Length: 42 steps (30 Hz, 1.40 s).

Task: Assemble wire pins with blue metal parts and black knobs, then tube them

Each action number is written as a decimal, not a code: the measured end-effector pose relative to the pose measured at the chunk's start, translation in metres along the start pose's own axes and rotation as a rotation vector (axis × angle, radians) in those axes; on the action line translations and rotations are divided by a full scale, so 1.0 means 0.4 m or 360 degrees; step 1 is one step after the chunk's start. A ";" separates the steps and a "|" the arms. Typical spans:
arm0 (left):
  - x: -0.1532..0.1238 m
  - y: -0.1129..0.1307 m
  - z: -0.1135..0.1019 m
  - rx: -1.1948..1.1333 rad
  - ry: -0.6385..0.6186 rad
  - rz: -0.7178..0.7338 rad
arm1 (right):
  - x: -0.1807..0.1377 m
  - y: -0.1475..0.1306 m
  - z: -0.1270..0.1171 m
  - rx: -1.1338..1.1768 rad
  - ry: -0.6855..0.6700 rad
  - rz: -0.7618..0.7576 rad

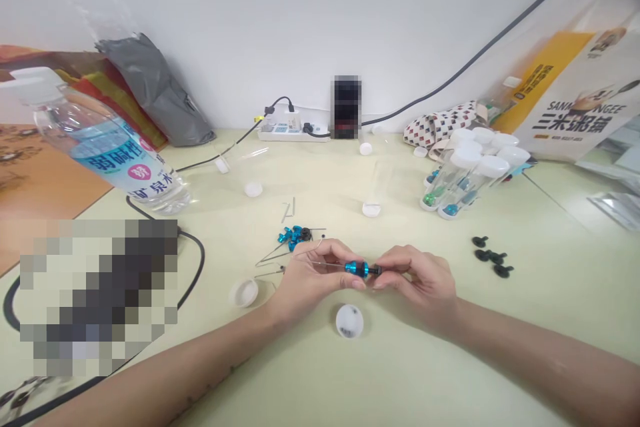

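Near the table's middle, my left hand (315, 277) pinches a small blue-and-black metal fitting (357, 269) between thumb and fingers. A thin bent metal wire runs back from the fitting across that hand. My right hand (417, 280) is closed on the black end of the same fitting, its fingertips partly hiding that end. Just in front stands a white cap (349, 321) with small dark bits inside. Behind my left hand lies a pile of blue metal parts (295, 237) with thin wires. Another white cap (245, 293) sits left of my left hand.
Black disc-shaped parts (493, 257) lie at right, below clear tubes (467, 170) with white caps. A water bottle (115, 147) leans at left near a looped black cable (203, 257). A power strip (293, 128) runs along the wall, and a printed bag (575, 97) stands back right.
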State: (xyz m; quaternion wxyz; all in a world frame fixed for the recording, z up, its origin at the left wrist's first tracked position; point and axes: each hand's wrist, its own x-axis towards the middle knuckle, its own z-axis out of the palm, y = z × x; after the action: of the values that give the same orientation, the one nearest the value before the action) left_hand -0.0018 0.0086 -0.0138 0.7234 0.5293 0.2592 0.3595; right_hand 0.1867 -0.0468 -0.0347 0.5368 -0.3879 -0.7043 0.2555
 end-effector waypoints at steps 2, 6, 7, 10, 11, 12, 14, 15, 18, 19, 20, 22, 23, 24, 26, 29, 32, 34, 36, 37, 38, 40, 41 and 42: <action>0.000 -0.001 0.000 0.0000 0.0006 -0.0004 | -0.001 0.001 0.000 0.0000 -0.0004 -0.0007; 0.000 -0.003 0.000 0.0007 0.0012 -0.0011 | -0.001 0.001 0.000 0.0016 -0.0010 -0.0003; 0.000 -0.004 0.000 0.0005 0.0015 -0.0014 | -0.001 0.001 0.000 0.0025 -0.0020 0.0008; 0.000 -0.003 -0.001 0.0000 0.0021 -0.0013 | 0.000 0.002 0.000 0.0032 -0.0023 0.0015; 0.000 -0.003 -0.001 0.0000 0.0016 -0.0010 | 0.000 0.002 0.000 0.0028 -0.0019 0.0007; 0.000 -0.002 -0.001 0.0002 0.0010 -0.0009 | 0.000 0.002 0.000 0.0024 -0.0016 -0.0001; 0.000 -0.001 -0.001 0.0005 -0.0003 -0.0003 | 0.000 0.003 0.000 0.0024 -0.0018 -0.0014; -0.001 -0.001 0.000 0.0005 -0.0007 0.0000 | 0.000 0.004 0.000 0.0030 -0.0026 -0.0015; -0.001 -0.002 0.000 0.0008 -0.0001 0.0009 | -0.001 0.004 -0.001 0.0033 -0.0034 -0.0019; -0.001 -0.002 0.001 0.0010 0.0000 0.0010 | -0.001 0.004 -0.002 0.0023 -0.0034 -0.0022; 0.000 -0.003 0.001 0.0011 0.0000 0.0010 | -0.001 0.003 -0.002 0.0007 -0.0031 -0.0023; 0.000 -0.003 0.002 0.0012 -0.0001 0.0006 | -0.001 0.001 -0.003 -0.0031 -0.0028 -0.0024; 0.001 -0.002 0.003 0.0015 -0.0002 0.0004 | -0.001 0.000 -0.003 -0.0047 -0.0026 -0.0019; 0.001 -0.002 0.003 0.0018 -0.0001 0.0002 | 0.000 0.000 -0.003 -0.0059 -0.0022 -0.0010; 0.000 -0.002 0.003 0.0024 0.0006 0.0002 | 0.000 -0.001 -0.003 -0.0071 -0.0023 0.0009; -0.001 -0.001 0.001 0.0019 0.0003 -0.0001 | 0.000 0.000 -0.002 -0.0058 -0.0028 0.0006; -0.003 -0.001 0.000 0.0024 0.0002 -0.0010 | 0.001 0.000 -0.002 -0.0055 -0.0019 -0.0018; -0.004 0.000 0.000 0.0028 -0.0002 -0.0010 | 0.001 0.000 -0.002 -0.0053 -0.0022 -0.0024; -0.004 0.000 0.002 0.0033 -0.0004 -0.0012 | 0.002 -0.001 -0.002 -0.0048 -0.0031 -0.0028; -0.004 0.001 0.003 0.0033 -0.0004 -0.0010 | 0.003 -0.002 -0.002 -0.0049 -0.0033 -0.0031; -0.003 0.001 0.003 0.0035 -0.0002 -0.0005 | 0.003 -0.002 -0.003 -0.0054 -0.0031 -0.0033; -0.003 0.002 0.005 0.0042 -0.0002 -0.0003 | 0.003 -0.003 -0.003 -0.0068 -0.0024 -0.0035; -0.003 0.002 0.005 0.0045 -0.0002 -0.0001 | 0.003 -0.003 -0.003 -0.0073 -0.0020 -0.0036; -0.003 0.001 0.004 0.0046 -0.0003 -0.0002 | 0.003 -0.002 -0.003 -0.0075 -0.0021 -0.0029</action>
State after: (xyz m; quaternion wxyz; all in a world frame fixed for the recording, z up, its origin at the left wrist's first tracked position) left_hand -0.0013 0.0070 -0.0127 0.7162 0.5399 0.2640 0.3548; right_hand 0.1876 -0.0463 -0.0329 0.5252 -0.3925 -0.7171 0.2364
